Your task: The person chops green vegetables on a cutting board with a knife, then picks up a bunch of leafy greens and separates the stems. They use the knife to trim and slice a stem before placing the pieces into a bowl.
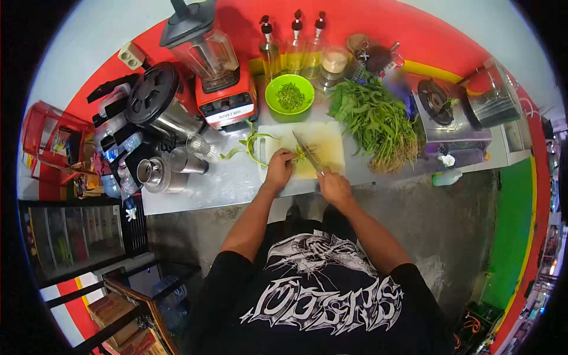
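On a white cutting board (332,135) my right hand (333,187) is closed round the handle of a knife (306,149), its blade slanting up and left over green stems (303,155). Just left of the blade, my left hand (280,167) pinches the stems against the board. A leafy sprig (251,142) lies over the board's left edge. Behind the board stands a green bowl (302,112) with chopped greens (290,97) in it. To the right lies a large bunch of leafy greens (378,118), its roots toward the front.
A red blender (226,103) stands behind left, with steel vessels (163,174) and a cup (188,161) at the left. Pump bottles (270,56) line the back wall. A gas stove (441,112) is at the right. The metal table's (219,192) front edge runs beneath my forearms.
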Demonstrator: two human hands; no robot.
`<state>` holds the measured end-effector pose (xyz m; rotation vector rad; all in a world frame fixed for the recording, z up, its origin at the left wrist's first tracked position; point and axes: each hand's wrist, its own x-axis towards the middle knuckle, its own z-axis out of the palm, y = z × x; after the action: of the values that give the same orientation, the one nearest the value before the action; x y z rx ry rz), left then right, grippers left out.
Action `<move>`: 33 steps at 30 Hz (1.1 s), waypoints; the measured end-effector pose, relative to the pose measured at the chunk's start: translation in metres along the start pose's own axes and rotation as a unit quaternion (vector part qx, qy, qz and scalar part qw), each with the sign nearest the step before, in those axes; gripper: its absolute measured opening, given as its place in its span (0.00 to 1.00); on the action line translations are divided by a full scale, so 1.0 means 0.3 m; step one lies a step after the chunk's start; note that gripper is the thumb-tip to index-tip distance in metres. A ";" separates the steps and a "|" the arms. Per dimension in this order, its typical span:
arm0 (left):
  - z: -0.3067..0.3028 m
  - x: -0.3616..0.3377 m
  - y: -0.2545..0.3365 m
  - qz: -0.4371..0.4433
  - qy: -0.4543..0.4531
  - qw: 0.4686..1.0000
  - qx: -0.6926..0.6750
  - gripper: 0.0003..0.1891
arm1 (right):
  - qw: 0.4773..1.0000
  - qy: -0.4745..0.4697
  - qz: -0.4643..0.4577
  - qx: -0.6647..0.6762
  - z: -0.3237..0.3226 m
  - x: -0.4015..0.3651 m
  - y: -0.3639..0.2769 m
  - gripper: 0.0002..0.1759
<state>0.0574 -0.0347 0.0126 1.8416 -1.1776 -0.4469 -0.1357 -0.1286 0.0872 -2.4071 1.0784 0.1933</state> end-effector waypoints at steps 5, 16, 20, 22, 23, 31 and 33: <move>-0.005 0.000 -0.011 -0.008 -0.007 1.000 -0.025 0.18 | 1.000 -0.013 0.007 -0.007 0.030 0.011 -0.018 0.23; -0.022 -0.001 -0.004 0.004 -0.014 0.999 -0.035 0.15 | 0.999 0.035 -0.026 0.009 0.144 0.079 -0.031 0.19; -0.032 0.001 -0.004 -0.024 -0.013 0.995 -0.095 0.14 | 1.000 0.017 -0.001 0.019 0.109 0.092 -0.023 0.19; -0.041 0.004 -0.025 -0.025 -0.004 0.998 -0.062 0.15 | 0.998 -0.014 -0.063 -0.029 0.105 0.100 0.020 0.21; -0.044 0.003 -0.038 -0.024 -0.002 0.998 -0.059 0.15 | 0.999 -0.012 -0.036 0.001 0.081 0.088 0.025 0.21; 0.018 0.076 0.049 0.040 0.063 0.997 0.001 0.21 | 0.973 0.168 -0.061 0.147 0.068 0.071 0.200 0.22; 0.035 0.090 0.090 0.059 0.030 0.996 0.067 0.22 | 0.971 0.163 -0.052 0.167 0.039 0.059 0.222 0.22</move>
<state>0.0487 -0.0674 0.0331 1.8723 -1.2935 -0.2492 -0.1717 -0.1722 0.0463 -2.2209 1.0229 -0.4037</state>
